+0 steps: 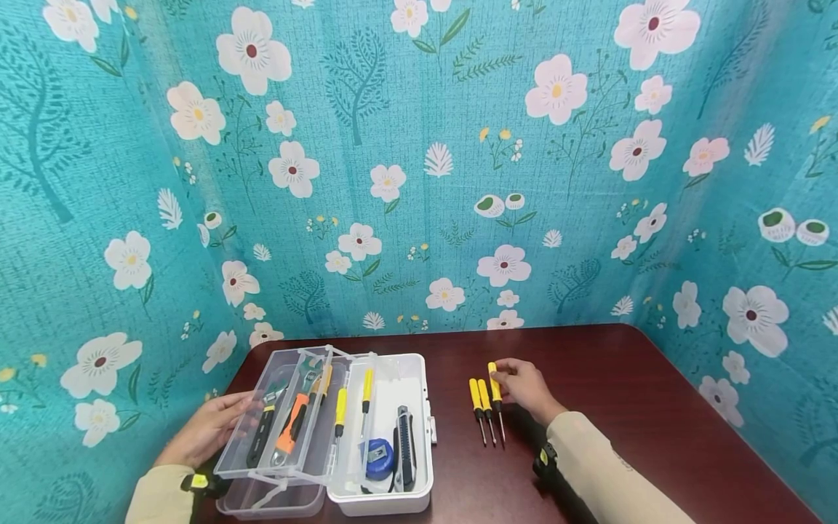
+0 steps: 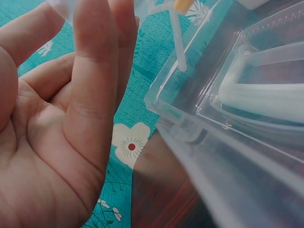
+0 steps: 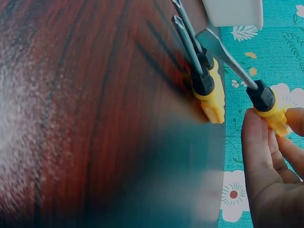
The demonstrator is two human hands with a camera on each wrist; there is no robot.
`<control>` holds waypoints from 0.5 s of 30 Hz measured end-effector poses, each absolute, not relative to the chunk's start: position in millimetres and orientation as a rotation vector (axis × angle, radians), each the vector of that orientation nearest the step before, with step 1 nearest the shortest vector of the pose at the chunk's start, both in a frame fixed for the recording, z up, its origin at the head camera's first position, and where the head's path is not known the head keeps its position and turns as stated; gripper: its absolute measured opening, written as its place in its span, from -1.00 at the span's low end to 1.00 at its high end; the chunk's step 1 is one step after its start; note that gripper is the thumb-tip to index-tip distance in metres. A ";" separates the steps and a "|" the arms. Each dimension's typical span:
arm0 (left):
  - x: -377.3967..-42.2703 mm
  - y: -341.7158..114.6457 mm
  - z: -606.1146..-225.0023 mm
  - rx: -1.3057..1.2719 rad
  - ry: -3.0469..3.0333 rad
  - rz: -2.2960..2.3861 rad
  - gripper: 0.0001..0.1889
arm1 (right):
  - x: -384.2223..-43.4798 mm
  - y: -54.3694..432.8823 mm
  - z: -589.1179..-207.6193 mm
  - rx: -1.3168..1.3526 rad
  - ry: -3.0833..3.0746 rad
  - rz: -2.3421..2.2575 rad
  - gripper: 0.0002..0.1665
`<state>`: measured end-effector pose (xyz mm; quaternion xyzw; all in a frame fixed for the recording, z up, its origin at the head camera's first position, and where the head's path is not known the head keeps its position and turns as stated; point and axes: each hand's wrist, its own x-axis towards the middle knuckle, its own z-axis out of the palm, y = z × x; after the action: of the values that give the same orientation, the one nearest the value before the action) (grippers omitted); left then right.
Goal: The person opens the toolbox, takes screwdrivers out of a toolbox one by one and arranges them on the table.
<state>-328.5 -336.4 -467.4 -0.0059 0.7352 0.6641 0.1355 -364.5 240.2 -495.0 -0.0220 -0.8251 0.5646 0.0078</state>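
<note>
My right hand (image 1: 524, 386) pinches a yellow-handled screwdriver (image 1: 495, 386) by its handle. Its flat metal tip (image 3: 211, 42) shows in the right wrist view. Just left of it, two more yellow screwdrivers (image 1: 479, 397) lie side by side on the table. At the far left, my left hand (image 1: 212, 426) holds the outer edge of the clear plastic lid (image 1: 225, 466) of a toolbox, its fingertips at the plastic. Through the lid, an orange-handled adjustable wrench (image 1: 292, 426) and a black-handled tool (image 1: 260, 437) are visible. The toolbox's white base (image 1: 380, 502) stands beside the lid.
Inside the white base are a blue tape measure (image 1: 378, 460), a utility knife (image 1: 405, 447) and a yellow screwdriver (image 1: 367, 386). Another yellow screwdriver (image 1: 340, 407) lies near the hinge. A dark red table (image 1: 615, 378) carries everything, with flowered teal cloth (image 1: 419, 218) behind and at both sides.
</note>
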 end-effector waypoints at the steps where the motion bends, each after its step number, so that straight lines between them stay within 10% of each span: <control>1: -328.5 -336.9 -467.9 -0.022 2.129 1.925 -0.41 | -364.6 239.9 -495.7 -0.069 -2.580 1.764 -0.64; 15: -328.9 -337.0 -468.5 -0.019 2.151 1.905 -0.39 | -370.3 242.5 -509.7 -0.117 -2.613 1.749 -0.61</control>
<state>-328.9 -337.0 -468.5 -0.0066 0.7418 0.6571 0.1338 -370.3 242.5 -509.7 -0.0372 -0.8304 0.5559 -0.0024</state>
